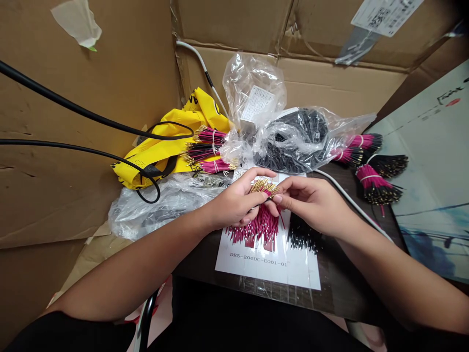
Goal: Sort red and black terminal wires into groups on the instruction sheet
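Observation:
My left hand (234,198) grips a thick bundle of magenta wires (262,225) with gold-coloured metal tips pointing up. My right hand (311,198) pinches at the top of the same bundle, its fingertips against the wires near the gold tips. The wires hang down over a white paper sheet (267,266) printed DRS-206DC-E001-01. Loose black wires (302,235) lie on that sheet, to the right of the magenta ones. Tied magenta-and-black wire bundles (208,149) rest beyond my left hand, and more (372,188) lie to the right.
A clear bag of black wires (293,142) sits behind my hands, beside a yellow bag (164,151). Another clear plastic bag (161,208) lies at the left. Black cables (91,115) cross the cardboard wall (54,195). A dark table (351,274) lies beneath, with a printed board (436,195) at the right.

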{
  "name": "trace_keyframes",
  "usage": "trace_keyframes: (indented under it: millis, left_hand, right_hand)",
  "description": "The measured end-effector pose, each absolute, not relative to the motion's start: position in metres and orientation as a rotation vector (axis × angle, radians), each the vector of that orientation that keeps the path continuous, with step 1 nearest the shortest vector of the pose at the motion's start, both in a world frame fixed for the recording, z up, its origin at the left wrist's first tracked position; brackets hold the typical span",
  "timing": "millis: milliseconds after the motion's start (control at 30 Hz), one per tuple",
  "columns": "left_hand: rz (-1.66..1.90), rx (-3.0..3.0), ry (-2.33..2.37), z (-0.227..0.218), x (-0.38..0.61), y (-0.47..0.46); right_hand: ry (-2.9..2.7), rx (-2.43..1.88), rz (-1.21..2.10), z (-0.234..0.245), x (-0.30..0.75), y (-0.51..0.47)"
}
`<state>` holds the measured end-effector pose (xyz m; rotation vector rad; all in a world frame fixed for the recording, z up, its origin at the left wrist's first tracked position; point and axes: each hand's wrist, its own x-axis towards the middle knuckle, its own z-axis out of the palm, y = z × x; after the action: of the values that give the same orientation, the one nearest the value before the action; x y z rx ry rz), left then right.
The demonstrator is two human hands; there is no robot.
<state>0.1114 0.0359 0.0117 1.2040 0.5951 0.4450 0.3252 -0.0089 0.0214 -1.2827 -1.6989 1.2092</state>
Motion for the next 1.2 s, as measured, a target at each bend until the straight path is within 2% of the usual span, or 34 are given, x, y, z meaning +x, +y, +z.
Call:
trace_keyframes:
  millis: [167, 533, 933, 1200]
  left_hand:
    - [0.605, 1.486, 0.639, 0.008, 0.113, 0.035]
    - [0.402, 1.158, 0.496, 0.016, 0.112, 0.035]
    - [0.395, 1.14, 0.546, 0.014, 0.111, 0.037]
    - [0.401, 1.133, 0.625, 0.017, 0.113, 0.036]
  right_hand:
    - [-1.776, -1.283, 1.082, 0.019, 0.325, -0.007]
    - [-1.748, -1.244, 1.041, 0.019, 0.323, -0.009]
    - [-1.482, -1.202, 1.427, 0.021, 0.315, -0.016]
    - [-1.555, -1.367, 1.286, 0.022, 0.318, -0.014]
